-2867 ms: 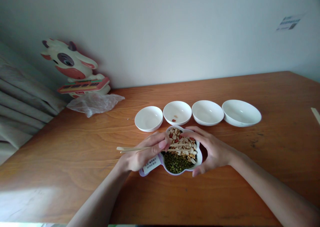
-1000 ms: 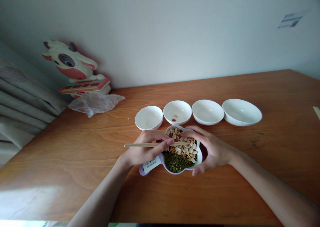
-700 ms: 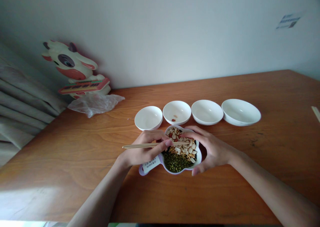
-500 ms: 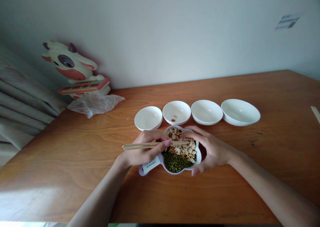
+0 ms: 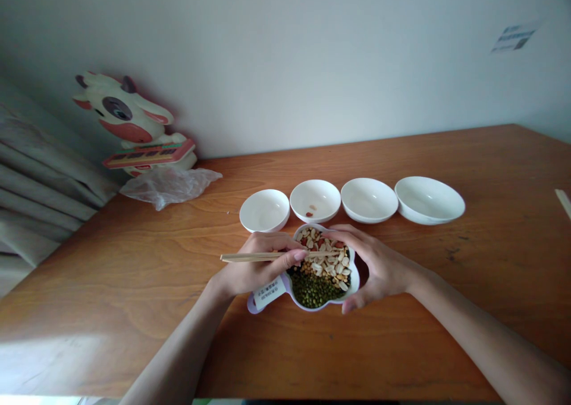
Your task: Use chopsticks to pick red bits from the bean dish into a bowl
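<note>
My left hand (image 5: pixel 256 268) is closed around a pair of wooden chopsticks (image 5: pixel 250 256) held level, their tips over a flower-shaped white bowl (image 5: pixel 354 274). The bowl holds mixed peanuts, red beans, yellow beans and green mung beans. A label (image 5: pixel 269 291) hangs off its left rim. My right hand (image 5: pixel 379 268) cups the bowl's right side, fingers curved against it. Behind stand several white dishes in a row: one empty (image 5: pixel 264 210), one (image 5: pixel 315 200) with a few red and pale bits in it, and two more empty (image 5: pixel 369 200) (image 5: pixel 429 200).
A cartoon cow figure (image 5: pixel 131 125) stands against the wall at the back left, with a crumpled clear plastic bag (image 5: pixel 169 182) in front of it. A pale stick (image 5: pixel 562 201) lies at the wooden table's (image 5: pixel 134 274) right edge. A curtain hangs at the left.
The chopsticks' tips have shifted a little over the bowl and the handle end has risen slightly. Both hands stay on the bowl.
</note>
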Tool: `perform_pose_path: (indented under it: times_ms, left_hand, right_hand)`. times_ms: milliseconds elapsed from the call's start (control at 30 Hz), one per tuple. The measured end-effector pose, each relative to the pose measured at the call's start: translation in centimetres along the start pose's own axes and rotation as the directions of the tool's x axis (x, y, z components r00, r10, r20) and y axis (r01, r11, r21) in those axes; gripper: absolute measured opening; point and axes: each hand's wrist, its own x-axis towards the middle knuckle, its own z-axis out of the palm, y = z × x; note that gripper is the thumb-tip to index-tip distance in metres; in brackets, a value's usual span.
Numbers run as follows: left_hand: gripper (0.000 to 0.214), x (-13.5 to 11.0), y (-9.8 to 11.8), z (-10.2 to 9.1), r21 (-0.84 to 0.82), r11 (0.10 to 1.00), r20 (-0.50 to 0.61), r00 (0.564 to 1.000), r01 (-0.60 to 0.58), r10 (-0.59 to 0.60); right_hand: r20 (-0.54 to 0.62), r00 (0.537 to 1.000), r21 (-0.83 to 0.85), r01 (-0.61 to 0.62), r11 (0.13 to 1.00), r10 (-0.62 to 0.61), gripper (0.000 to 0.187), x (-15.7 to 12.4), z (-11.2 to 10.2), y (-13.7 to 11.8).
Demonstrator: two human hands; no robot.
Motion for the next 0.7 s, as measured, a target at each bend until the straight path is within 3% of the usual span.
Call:
perform_pose_path:
  times_ms: [367, 533, 700]
  left_hand:
    - [0.041, 0.28, 0.60, 0.00, 0.029, 0.998, 0.007, 0.998, -0.057, 0.057]
    - [0.026, 0.31, 0.25, -0.16, 0.020, 0.983, -0.008, 0.984, -0.180, 0.180]
    - [0.011, 0.29, -0.16, -0.20, -0.037, 0.992, 0.034, 0.992, -0.117, 0.118]
  right_hand:
    - [-0.006, 1.000, 0.009, 0.021, 1.000, -0.021, 0.137, 0.04, -0.06, -0.06]
    - [0.001, 1.000, 0.005, 0.005, 1.000, -0.005, 0.138, -0.17, -0.03, 0.08]
    - [0.005, 1.000, -0.025, -0.003, 1.000, 0.003, 0.140, -0.27, -0.01, 0.09]
